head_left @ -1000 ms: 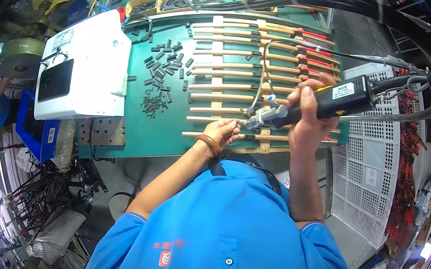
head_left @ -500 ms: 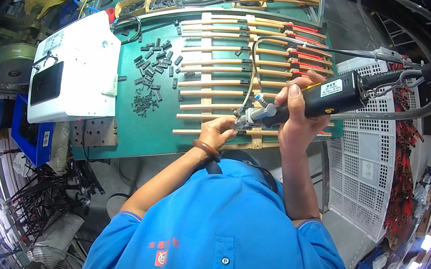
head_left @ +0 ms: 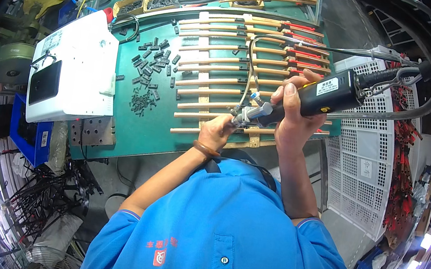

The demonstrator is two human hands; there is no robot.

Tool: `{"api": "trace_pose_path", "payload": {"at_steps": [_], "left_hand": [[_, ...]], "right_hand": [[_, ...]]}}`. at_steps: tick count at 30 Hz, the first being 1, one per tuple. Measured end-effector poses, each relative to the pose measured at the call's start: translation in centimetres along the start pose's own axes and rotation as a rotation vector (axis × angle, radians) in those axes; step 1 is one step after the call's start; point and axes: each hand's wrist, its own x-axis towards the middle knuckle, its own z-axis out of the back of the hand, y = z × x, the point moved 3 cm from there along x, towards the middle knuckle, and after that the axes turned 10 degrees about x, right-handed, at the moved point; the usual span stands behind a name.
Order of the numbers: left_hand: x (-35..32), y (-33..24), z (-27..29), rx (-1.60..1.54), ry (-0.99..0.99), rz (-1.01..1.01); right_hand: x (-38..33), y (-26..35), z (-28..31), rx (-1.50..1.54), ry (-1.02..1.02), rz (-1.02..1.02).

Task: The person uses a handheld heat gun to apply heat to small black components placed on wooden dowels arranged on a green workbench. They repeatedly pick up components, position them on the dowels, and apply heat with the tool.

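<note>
My right hand point(head_left: 297, 110) is wrapped round a black powered screwdriver point(head_left: 327, 95), held at a tilt with its metal nose point(head_left: 251, 113) pointing down to the left. Close against that nose, my left hand point(head_left: 216, 131) is closed in a pinch over the near wooden sticks; whatever its fingertips hold is hidden. Long pale wooden sticks point(head_left: 198, 97) lie side by side across the green table point(head_left: 155, 137). Several carry small black pieces along their length, and the far ones have red right ends point(head_left: 302, 56). Left of the sticks are loose black clips point(head_left: 151, 63) and a pile of small dark parts point(head_left: 142, 104).
A white machine housing point(head_left: 79, 73) stands at the table's left. Small cardboard boxes point(head_left: 129, 4) of black parts line the back. Thick black cables point(head_left: 394, 14) arch overhead to the screwdriver. On the right is a white perforated crate point(head_left: 361, 164); a blue bin point(head_left: 35, 135) is lower left.
The whole view has shifted slightly. My left fingers have drawn in closer round the screwdriver's nose. Its grip in my right hand is the same.
</note>
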Motion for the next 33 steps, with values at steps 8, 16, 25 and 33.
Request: {"api": "trace_pose_path", "payload": {"at_steps": [8,16,25,33], "left_hand": [[-0.1,-1.0,1.0,0.162,-0.112,-0.174],[0.2,-0.5,0.6,0.148,-0.088,-0.089],[1.8,0.2,1.3,0.289,-0.070,-0.187],[3.4,2.2,-2.2,0.463,0.023,-0.336]], "right_hand": [[0.0,-0.2,-0.3,-0.017,0.052,0.016],[-0.4,-0.7,-0.6,-0.012,0.109,0.060],[1.3,-0.5,1.3,-0.115,0.011,0.130],[0.5,-2.3,1.8,-0.102,0.023,0.117]]}}
